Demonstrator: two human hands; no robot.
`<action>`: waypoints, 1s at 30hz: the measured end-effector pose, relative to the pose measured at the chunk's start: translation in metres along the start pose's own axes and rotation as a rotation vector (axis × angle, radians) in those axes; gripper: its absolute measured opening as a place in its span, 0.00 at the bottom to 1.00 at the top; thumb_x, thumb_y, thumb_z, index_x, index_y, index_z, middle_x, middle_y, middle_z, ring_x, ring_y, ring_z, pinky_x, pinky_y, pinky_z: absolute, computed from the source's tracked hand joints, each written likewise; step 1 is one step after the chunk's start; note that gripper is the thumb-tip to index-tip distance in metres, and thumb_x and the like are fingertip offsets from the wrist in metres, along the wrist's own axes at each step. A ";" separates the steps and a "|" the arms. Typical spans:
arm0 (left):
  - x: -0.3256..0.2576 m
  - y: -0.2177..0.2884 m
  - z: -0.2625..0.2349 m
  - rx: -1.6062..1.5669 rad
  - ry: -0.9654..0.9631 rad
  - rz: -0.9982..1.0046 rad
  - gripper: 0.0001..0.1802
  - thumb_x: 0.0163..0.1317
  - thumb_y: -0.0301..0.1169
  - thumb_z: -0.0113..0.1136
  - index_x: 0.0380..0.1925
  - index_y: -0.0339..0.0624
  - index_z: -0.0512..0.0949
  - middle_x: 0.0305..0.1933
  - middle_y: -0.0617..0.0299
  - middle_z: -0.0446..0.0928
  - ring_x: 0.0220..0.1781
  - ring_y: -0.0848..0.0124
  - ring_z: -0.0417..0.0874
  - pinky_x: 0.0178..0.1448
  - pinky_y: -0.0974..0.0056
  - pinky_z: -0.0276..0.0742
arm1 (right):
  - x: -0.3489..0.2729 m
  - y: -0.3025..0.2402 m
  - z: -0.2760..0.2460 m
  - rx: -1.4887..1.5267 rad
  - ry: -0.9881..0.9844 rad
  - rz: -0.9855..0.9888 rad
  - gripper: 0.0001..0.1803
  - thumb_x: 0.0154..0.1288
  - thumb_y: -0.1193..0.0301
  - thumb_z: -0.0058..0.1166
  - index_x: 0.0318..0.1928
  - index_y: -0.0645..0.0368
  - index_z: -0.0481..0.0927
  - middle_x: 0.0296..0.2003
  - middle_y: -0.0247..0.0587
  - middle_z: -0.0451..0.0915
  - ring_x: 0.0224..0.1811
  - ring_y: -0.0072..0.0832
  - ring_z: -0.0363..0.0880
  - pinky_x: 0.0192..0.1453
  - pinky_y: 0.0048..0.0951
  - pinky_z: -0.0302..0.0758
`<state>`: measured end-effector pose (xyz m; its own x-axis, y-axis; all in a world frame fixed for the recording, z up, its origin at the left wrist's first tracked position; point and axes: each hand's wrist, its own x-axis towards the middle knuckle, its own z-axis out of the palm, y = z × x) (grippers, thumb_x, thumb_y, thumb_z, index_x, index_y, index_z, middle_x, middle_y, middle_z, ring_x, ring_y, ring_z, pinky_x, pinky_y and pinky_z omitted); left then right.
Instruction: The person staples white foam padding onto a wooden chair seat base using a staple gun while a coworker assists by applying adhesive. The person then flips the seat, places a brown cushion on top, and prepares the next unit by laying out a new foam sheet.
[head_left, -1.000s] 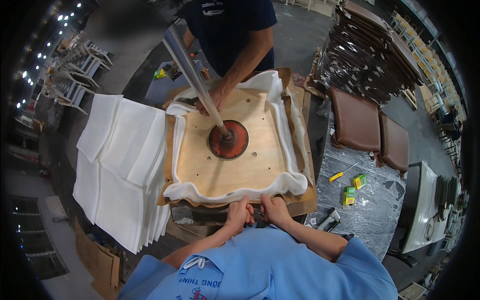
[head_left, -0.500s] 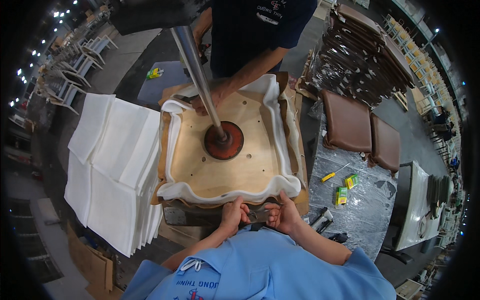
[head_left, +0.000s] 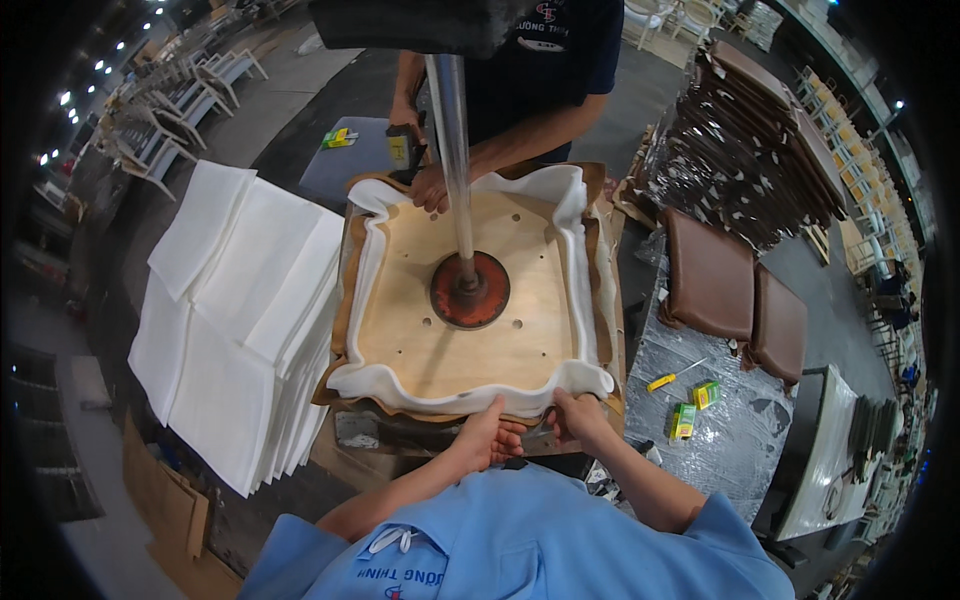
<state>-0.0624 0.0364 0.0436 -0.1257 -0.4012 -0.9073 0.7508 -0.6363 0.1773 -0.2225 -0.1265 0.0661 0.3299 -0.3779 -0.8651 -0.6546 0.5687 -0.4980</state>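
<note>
both hands sit low centre of the frame at the near edge of the foam (head_left: 470, 385). the left hand (head_left: 490, 440) curls its fingers together over the foam's rim, pinching it; the right hand (head_left: 575, 418) does the same just beside it, fingers bunched on the edge. both forearms rise from the bottom. the foam wraps a board (head_left: 460, 300) at centre, a round press foot (head_left: 470, 290) on it. another person's hands (head_left: 432, 188) grip the far edge, upper centre.

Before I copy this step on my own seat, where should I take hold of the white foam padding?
Probably at the near front edge of the white foam padding, from below: it curls loosely over the plywood board there, where the left hand and right hand sit.
</note>
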 end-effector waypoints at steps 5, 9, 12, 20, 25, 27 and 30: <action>0.004 -0.007 0.002 0.196 0.079 0.214 0.42 0.86 0.62 0.41 0.37 0.35 0.88 0.22 0.58 0.86 0.26 0.66 0.88 0.36 0.61 0.77 | 0.007 0.011 -0.014 0.128 -0.044 -0.123 0.31 0.89 0.49 0.52 0.30 0.61 0.82 0.19 0.38 0.77 0.15 0.31 0.76 0.20 0.37 0.79; 0.001 -0.017 0.007 0.280 0.148 0.413 0.40 0.86 0.55 0.43 0.25 0.33 0.86 0.17 0.55 0.83 0.22 0.64 0.86 0.35 0.61 0.78 | 0.007 0.029 -0.022 0.306 -0.074 -0.177 0.30 0.87 0.50 0.57 0.28 0.60 0.80 0.17 0.38 0.76 0.13 0.30 0.74 0.16 0.35 0.76; 0.001 -0.024 0.008 0.229 0.116 0.451 0.40 0.87 0.55 0.45 0.25 0.32 0.85 0.16 0.55 0.81 0.21 0.64 0.86 0.35 0.61 0.80 | 0.005 0.038 -0.025 0.345 -0.094 -0.237 0.30 0.87 0.52 0.57 0.28 0.60 0.79 0.15 0.38 0.74 0.10 0.31 0.71 0.15 0.36 0.74; -0.015 -0.016 -0.004 0.283 -0.062 0.308 0.37 0.88 0.58 0.45 0.41 0.32 0.85 0.27 0.54 0.87 0.31 0.64 0.91 0.39 0.61 0.85 | 0.004 0.038 -0.025 0.221 -0.039 -0.297 0.34 0.88 0.45 0.53 0.30 0.61 0.82 0.16 0.40 0.78 0.14 0.31 0.78 0.23 0.32 0.79; -0.073 -0.018 -0.077 0.222 -0.002 0.113 0.40 0.84 0.65 0.52 0.55 0.32 0.84 0.41 0.51 0.91 0.48 0.63 0.92 0.52 0.58 0.89 | -0.026 0.050 -0.015 0.239 -0.251 -0.210 0.35 0.90 0.43 0.47 0.44 0.67 0.87 0.24 0.43 0.85 0.26 0.33 0.87 0.37 0.36 0.87; -0.095 -0.017 -0.112 0.038 0.143 0.193 0.41 0.82 0.67 0.54 0.53 0.31 0.83 0.39 0.50 0.90 0.46 0.61 0.93 0.52 0.56 0.90 | -0.041 0.064 0.006 0.176 -0.277 -0.173 0.36 0.91 0.43 0.47 0.46 0.68 0.87 0.26 0.43 0.86 0.27 0.33 0.87 0.38 0.36 0.88; -0.099 -0.003 -0.144 -0.060 0.242 0.236 0.42 0.81 0.69 0.56 0.49 0.31 0.83 0.36 0.49 0.89 0.42 0.58 0.94 0.50 0.53 0.92 | -0.048 0.078 0.060 0.157 -0.283 -0.154 0.31 0.90 0.47 0.51 0.49 0.67 0.88 0.29 0.41 0.87 0.30 0.29 0.87 0.42 0.32 0.86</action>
<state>0.0414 0.1732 0.0776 0.2084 -0.3600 -0.9094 0.7788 -0.5014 0.3769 -0.2484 -0.0202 0.0651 0.6065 -0.2632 -0.7503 -0.4770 0.6345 -0.6082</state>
